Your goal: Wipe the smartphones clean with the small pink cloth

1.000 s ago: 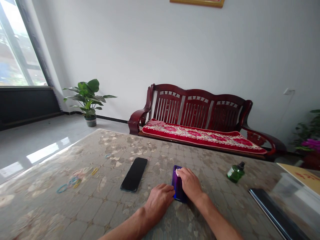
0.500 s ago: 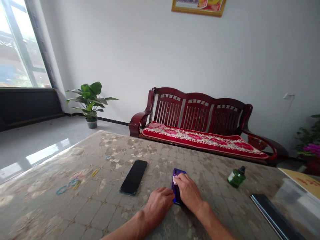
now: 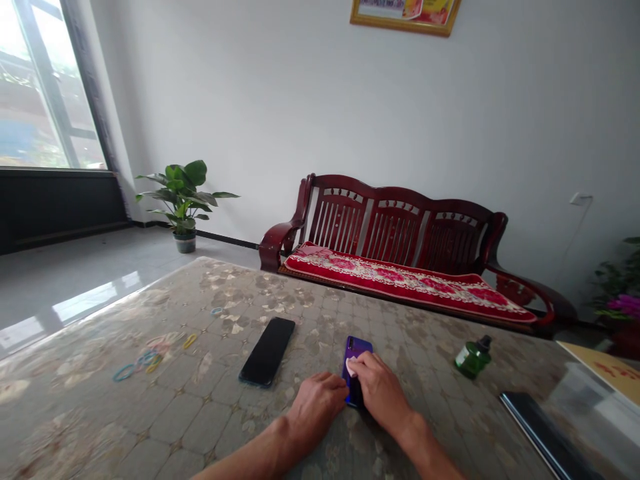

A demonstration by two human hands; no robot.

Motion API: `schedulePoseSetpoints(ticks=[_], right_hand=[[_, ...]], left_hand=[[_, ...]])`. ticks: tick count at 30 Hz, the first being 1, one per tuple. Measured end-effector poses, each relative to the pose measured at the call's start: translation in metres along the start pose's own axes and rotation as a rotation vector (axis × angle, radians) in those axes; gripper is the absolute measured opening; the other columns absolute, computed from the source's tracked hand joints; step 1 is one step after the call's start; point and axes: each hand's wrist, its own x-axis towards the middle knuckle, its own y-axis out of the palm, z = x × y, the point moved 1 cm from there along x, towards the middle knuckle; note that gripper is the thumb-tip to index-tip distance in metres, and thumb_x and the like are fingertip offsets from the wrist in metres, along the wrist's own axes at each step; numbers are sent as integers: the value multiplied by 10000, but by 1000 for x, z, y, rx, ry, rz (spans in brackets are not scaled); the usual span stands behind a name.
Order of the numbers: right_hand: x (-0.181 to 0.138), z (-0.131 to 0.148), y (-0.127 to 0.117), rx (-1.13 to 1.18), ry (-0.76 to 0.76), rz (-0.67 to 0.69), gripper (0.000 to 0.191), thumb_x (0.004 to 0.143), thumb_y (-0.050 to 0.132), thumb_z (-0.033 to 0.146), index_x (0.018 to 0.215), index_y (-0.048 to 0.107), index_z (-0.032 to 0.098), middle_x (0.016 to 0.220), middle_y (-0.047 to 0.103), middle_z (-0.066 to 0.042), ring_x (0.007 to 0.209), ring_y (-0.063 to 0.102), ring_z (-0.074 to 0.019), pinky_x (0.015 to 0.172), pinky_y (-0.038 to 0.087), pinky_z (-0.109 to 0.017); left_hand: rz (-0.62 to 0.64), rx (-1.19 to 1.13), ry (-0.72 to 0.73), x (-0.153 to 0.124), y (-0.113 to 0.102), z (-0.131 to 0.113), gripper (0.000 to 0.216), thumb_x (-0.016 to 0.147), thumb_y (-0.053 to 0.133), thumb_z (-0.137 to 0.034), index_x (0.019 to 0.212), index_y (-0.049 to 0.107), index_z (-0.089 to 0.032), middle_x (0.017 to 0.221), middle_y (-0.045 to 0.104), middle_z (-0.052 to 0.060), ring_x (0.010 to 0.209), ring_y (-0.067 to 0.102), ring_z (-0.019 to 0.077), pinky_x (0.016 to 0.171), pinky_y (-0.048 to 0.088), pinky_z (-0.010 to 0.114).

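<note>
A purple-blue smartphone (image 3: 355,346) lies on the table, its back with the camera strip facing up. My left hand (image 3: 319,400) grips the phone's lower left edge, fingers curled against it. My right hand (image 3: 383,387) pinches a small whitish wipe (image 3: 351,367) and presses it on the phone's back. Most of the wipe is hidden under the fingers, and so is much of the phone's right side. To the left of my hands, a black smartphone (image 3: 268,352) lies with its dark screen up.
Several coloured rubber bands (image 3: 145,362) lie at the left of the patterned tablecloth (image 3: 210,413). A green bottle (image 3: 473,358) with a dark cap stands at right, near a dark flat case (image 3: 543,433) and a clear plastic box (image 3: 585,400). A wooden bench (image 3: 395,220) is beyond the table.
My right hand has shifted slightly down the phone's back with the wipe. My left hand keeps its hold on the edge. The camera view has turned a little.
</note>
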Motion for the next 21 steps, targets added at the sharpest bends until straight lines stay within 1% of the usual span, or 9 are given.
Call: schedulePoseSetpoints(ticks=[4,6,8,13,15,18,21], right_hand=[[25,-19,3,-43,87,-3,353,922,386,80,953,696,245,936,638,-41,948,573,-179,834,430,-252],[28,-22,4,-49,97,-10,358,918,387,75,949,701,243,939,639,-45,955,574,-179,844,428,-251],[20,-19,4,-43,78,-27,351,923,390,74,949,696,245,933,634,-45,942,572,-179,836,429,-253],[-15,-3,0,-1,-25,-30,327,946,396,80,1009,669,249,913,620,-33,879,570,-175,796,433,-268],[-17,-4,0,15,-37,-29,333,949,393,79,1013,670,253,916,620,-30,881,570,-173,799,435,-269],[-3,-15,2,6,20,-50,348,934,389,69,959,683,252,908,622,-32,898,572,-177,802,439,-271],[16,-26,4,-21,71,-72,349,918,399,70,966,692,252,924,631,-42,931,572,-189,818,443,-276]], left_hand=[[-20,-1,18,-1,3,3,105,935,586,-207,879,675,-213,947,704,0,858,641,177,796,478,244],[-27,5,28,-1,4,3,93,929,598,-203,872,670,-213,941,703,-8,850,642,171,794,481,241],[-39,9,34,-1,4,3,84,924,608,-205,862,663,-215,935,701,-15,847,643,170,791,484,243],[-36,19,24,-1,3,3,84,910,633,-230,829,652,-216,902,698,-25,829,644,175,781,493,257],[-35,12,24,0,2,3,79,913,630,-228,840,658,-217,912,701,-23,838,647,175,791,493,257],[-40,0,33,-1,1,3,73,919,615,-215,874,672,-219,931,704,-10,852,650,173,801,492,251],[-46,-5,44,-2,0,3,82,922,604,-208,891,680,-219,936,705,0,854,650,174,794,492,246]])
